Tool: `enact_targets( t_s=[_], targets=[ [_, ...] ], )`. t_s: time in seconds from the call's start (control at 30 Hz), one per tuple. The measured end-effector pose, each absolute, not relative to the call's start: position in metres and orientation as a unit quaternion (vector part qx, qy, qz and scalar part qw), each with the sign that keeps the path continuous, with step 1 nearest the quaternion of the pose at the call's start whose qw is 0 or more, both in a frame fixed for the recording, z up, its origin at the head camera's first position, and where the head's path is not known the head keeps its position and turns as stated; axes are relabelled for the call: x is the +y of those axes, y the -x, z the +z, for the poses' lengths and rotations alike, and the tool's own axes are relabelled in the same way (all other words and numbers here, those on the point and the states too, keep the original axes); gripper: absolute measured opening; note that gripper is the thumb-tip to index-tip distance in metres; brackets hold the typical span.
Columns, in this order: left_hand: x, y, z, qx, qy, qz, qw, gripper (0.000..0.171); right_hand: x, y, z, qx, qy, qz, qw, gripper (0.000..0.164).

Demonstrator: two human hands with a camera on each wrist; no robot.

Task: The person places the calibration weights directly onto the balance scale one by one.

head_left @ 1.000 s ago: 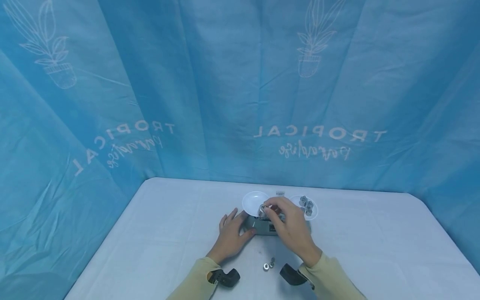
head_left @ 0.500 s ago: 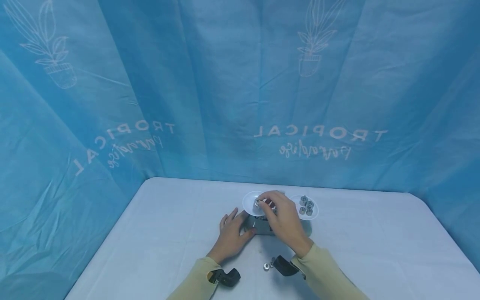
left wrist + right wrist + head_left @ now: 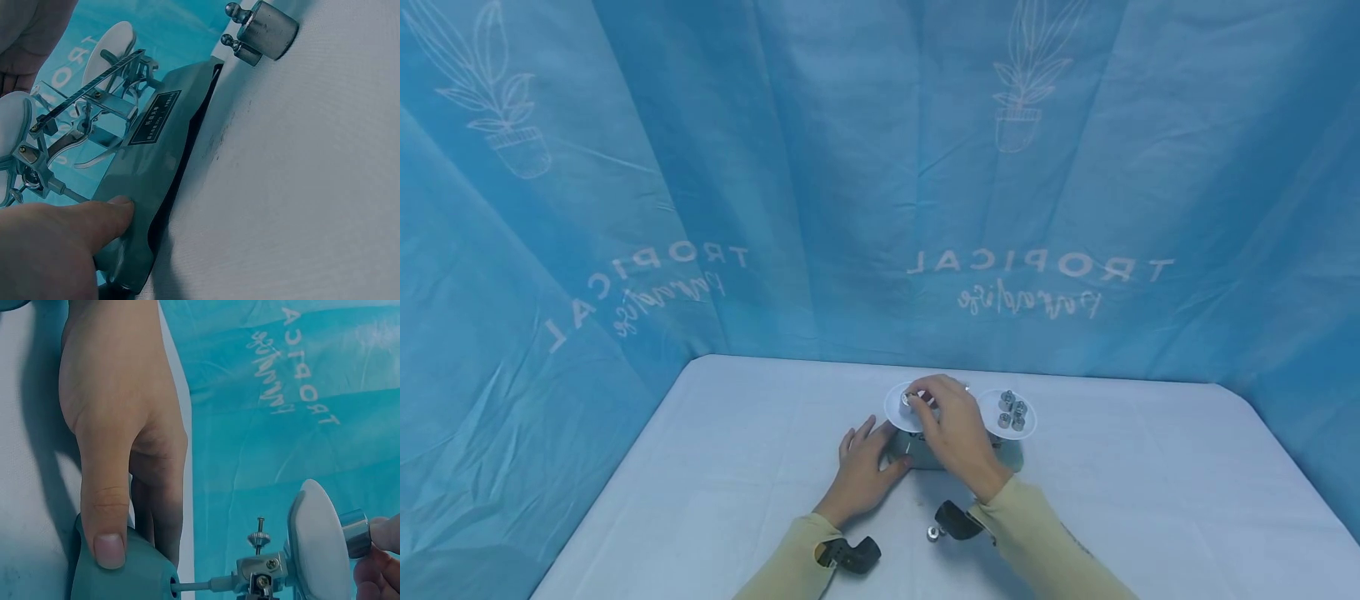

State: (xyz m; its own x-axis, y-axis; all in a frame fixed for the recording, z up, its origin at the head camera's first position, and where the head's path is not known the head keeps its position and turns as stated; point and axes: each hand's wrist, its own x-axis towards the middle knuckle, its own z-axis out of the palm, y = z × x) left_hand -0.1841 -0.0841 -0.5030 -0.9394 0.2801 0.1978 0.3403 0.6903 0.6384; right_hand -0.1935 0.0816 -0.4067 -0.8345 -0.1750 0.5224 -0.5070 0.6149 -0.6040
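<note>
A grey-green balance scale [image 3: 140,172] with two white pans stands on the table. My left hand [image 3: 861,482] holds the base at its left end, thumb on the front face and the other fingers spread behind and beside it. Over the left pan [image 3: 892,417], my right hand [image 3: 957,433] pinches a shiny metal weight [image 3: 356,534] between thumb and fingers. The weight is at the pan's surface; whether its load rests there I cannot tell. Several metal weights [image 3: 1006,402] sit on the right pan [image 3: 989,408]. The right hand hides part of the beam in the head view.
Two knobbed weights, a larger one [image 3: 270,30] and a smaller one [image 3: 247,54], stand on the white-covered table [image 3: 760,417] in front of the scale. Below the right wrist hangs a black wrist camera [image 3: 958,520], close to them. A blue printed curtain [image 3: 820,208] surrounds the table.
My right hand has moved left and away from me, bringing the weight from in front of the left pan to its middle. My left hand stays on the base.
</note>
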Motion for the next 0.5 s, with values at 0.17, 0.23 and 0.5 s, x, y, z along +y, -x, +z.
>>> enact_targets(
  t_s=[0.17,0.23,0.5],
  targets=[
    [-0.0844,0.1838,-0.5031,-0.918,0.171,-0.355,0.042,0.063,0.0749,0.1956,-0.4069,-0.877,-0.2,0.379,0.218,0.006],
    [-0.0845,0.1838,-0.5031,-0.918,0.171,-0.356,0.041,0.062,0.0728,0.1965,-0.4072,-0.878,-0.203,0.375,0.218,0.006],
    [-0.0843,0.1843,-0.5031,-0.918,0.171,-0.356,0.039,0.061,0.0705,0.2002,-0.4109,-0.887,-0.204,0.352,0.219,0.006]
  ],
)
